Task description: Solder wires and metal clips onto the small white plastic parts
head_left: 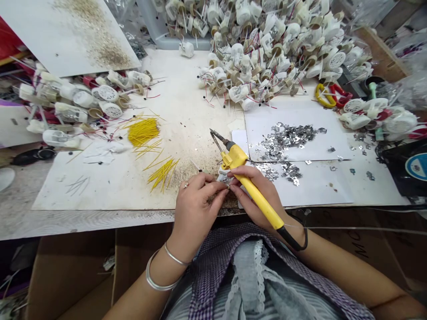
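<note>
My left hand point(196, 206) is closed at the table's front edge, its thumb and fingertips pinching something small that I cannot make out. Close beside it, my right hand point(256, 191) is closed too, with a yellow soldering iron point(258, 195) lying across it, the metal tip pointing up and to the left. The fingertips of both hands nearly meet around a small whitish part point(223, 175), mostly hidden by the fingers. Left of my hands lie two bundles of yellow wires point(143, 132). Small silver metal pieces point(283, 140) are scattered on white sheets at the right.
White plastic assemblies point(247, 58) with red and black wires are heaped at the back, and more point(83, 98) lie at the left. Yellow- and red-handled tools point(325, 96) rest at the right back. A black object with a blue label point(408, 166) stands at the far right.
</note>
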Demonstrator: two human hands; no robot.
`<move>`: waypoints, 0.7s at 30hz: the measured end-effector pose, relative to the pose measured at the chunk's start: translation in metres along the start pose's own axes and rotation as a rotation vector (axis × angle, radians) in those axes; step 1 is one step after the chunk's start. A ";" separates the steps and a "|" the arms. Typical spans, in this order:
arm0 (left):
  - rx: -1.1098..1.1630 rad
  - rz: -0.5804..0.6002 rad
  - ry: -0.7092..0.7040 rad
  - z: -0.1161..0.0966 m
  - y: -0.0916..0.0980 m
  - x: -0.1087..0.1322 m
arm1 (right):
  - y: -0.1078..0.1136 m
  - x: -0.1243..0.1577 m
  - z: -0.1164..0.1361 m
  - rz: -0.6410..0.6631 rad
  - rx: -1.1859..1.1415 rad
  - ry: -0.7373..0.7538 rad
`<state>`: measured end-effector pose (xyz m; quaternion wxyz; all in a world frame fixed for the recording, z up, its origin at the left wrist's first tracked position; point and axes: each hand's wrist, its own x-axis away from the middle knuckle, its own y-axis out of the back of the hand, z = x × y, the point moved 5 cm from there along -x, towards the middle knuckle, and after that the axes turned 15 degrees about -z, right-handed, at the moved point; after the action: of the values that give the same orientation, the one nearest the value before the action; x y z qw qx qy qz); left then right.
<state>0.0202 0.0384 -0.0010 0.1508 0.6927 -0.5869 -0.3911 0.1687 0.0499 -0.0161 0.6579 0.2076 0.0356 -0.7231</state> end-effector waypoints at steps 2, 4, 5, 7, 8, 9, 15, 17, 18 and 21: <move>0.021 -0.004 0.007 0.001 0.000 0.000 | -0.003 -0.001 -0.003 0.017 -0.101 -0.099; 0.062 0.006 0.046 0.002 -0.001 0.000 | -0.005 -0.001 -0.005 0.027 -0.211 -0.174; 0.093 0.014 0.079 0.003 -0.001 -0.001 | -0.006 -0.001 -0.006 0.031 -0.249 -0.193; 0.164 0.035 0.156 0.005 -0.002 -0.002 | -0.007 -0.001 -0.006 0.030 -0.265 -0.198; 0.190 0.043 0.190 0.005 -0.002 -0.003 | -0.006 -0.001 -0.005 0.027 -0.244 -0.187; 0.205 0.049 0.215 0.006 -0.002 -0.004 | -0.005 -0.002 -0.004 0.019 -0.206 -0.163; 0.191 0.062 0.238 0.005 0.000 -0.005 | 0.007 0.002 0.011 -0.046 0.029 0.170; 0.166 0.056 0.221 0.004 0.001 -0.005 | 0.005 0.005 0.012 0.002 0.056 0.242; 0.147 0.048 0.206 0.004 0.001 -0.005 | 0.004 0.006 0.012 0.023 0.064 0.259; 0.068 0.015 0.147 0.002 0.004 -0.005 | 0.004 0.008 0.012 0.027 0.046 0.251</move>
<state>0.0158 0.0422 0.0025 0.1728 0.7199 -0.5922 -0.3181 0.1696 0.0380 -0.0068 0.6528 0.3121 0.0983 -0.6832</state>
